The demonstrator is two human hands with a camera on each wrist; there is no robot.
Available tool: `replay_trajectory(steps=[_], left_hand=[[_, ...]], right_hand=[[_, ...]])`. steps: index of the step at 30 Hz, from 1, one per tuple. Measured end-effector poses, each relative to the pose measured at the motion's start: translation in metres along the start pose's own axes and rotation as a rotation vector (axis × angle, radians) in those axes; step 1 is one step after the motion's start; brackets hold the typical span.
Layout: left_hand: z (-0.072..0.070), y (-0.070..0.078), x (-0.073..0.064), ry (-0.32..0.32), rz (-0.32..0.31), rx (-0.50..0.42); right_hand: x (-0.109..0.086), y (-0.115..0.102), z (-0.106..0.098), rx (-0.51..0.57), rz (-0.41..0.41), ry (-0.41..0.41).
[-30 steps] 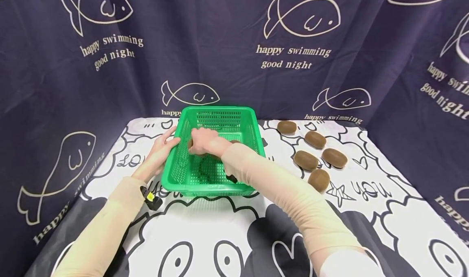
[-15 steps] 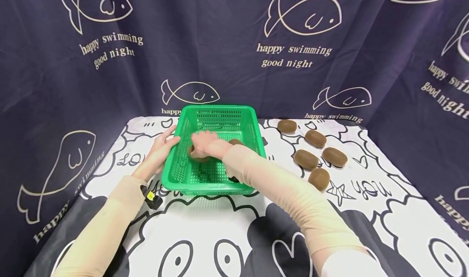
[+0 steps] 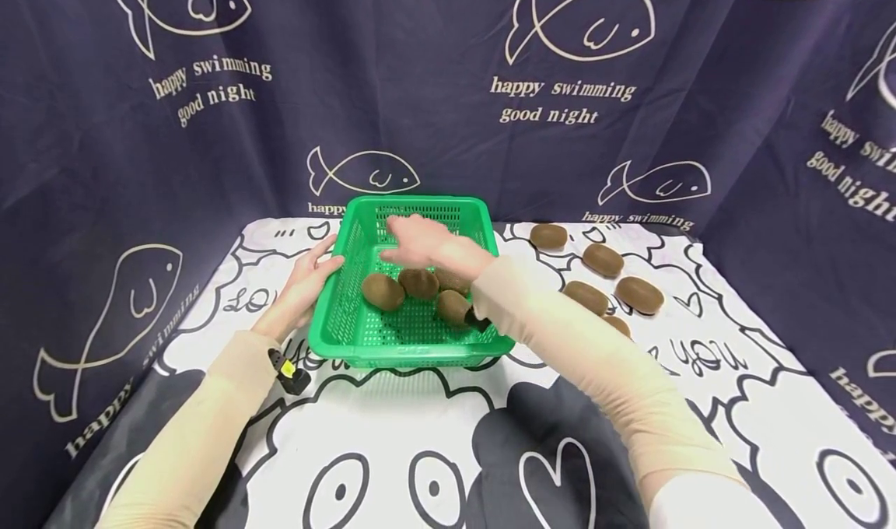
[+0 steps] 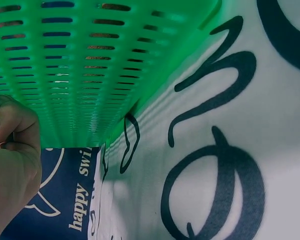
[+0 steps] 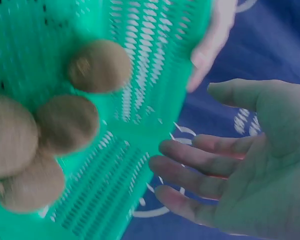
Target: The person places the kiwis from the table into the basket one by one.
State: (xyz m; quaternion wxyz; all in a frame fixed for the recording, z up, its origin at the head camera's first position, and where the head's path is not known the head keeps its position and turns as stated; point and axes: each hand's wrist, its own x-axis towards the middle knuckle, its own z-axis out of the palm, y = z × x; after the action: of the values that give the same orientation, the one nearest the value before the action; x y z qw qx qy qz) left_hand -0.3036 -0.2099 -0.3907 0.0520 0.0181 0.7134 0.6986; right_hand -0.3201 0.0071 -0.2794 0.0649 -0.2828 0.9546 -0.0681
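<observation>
A green slotted plastic basket (image 3: pixel 413 352) stands on the table with several brown kiwifruits (image 3: pixel 383 292) on its floor. My left hand (image 3: pixel 301 284) rests against its left side, fingers fairly straight and thumb at the rim. In the left wrist view part of that hand (image 4: pixel 12 135) shows beside the slotted wall. Over the far part of the basket is my right hand (image 3: pixel 427 241), above the kiwifruits. The right wrist view shows this right hand (image 5: pixel 230 165) with spread, relaxed fingers and nothing in it; the kiwifruits (image 5: pixel 100 65) lie apart from the fingers.
More kiwifruits (image 3: pixel 640 296) lie loose on the patterned tablecloth (image 3: pixel 392 428) right of the basket; my right sleeve partly covers the nearest. A dark blue curtain (image 3: pixel 448 85) with fish drawings hangs behind the table.
My right hand has let go of a kiwifruit at the left of the basket floor, then risen and moved right and away, uncovering the fruits. My left hand stays at the basket's side.
</observation>
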Motion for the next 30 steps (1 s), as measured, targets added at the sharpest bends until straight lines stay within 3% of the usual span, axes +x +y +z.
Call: replay_trajectory(steps=[6,10,14,19,23,30], left_hand=[[-0.002,0.001,0.0,0.014,-0.001,-0.006],[-0.001,0.001,0.0,0.013,0.005,-0.015],[0.0,0.0,0.0,0.015,0.008,-0.012],[0.0,0.001,0.001,0.015,0.012,-0.007],[-0.001,0.0,0.002,0.017,0.014,0.011],[0.001,-0.003,0.001,0.029,0.01,0.0]], right_hand=[[-0.013,0.038,-0.022,0.132,-0.006,0.099],[-0.016,0.078,-0.028,0.219,-0.01,0.25],[-0.016,0.126,-0.023,0.292,0.036,0.415],[-0.014,0.184,-0.006,0.283,0.151,0.527],[-0.013,0.218,0.007,0.237,0.25,0.513],[-0.013,0.249,0.023,0.148,0.391,0.317]])
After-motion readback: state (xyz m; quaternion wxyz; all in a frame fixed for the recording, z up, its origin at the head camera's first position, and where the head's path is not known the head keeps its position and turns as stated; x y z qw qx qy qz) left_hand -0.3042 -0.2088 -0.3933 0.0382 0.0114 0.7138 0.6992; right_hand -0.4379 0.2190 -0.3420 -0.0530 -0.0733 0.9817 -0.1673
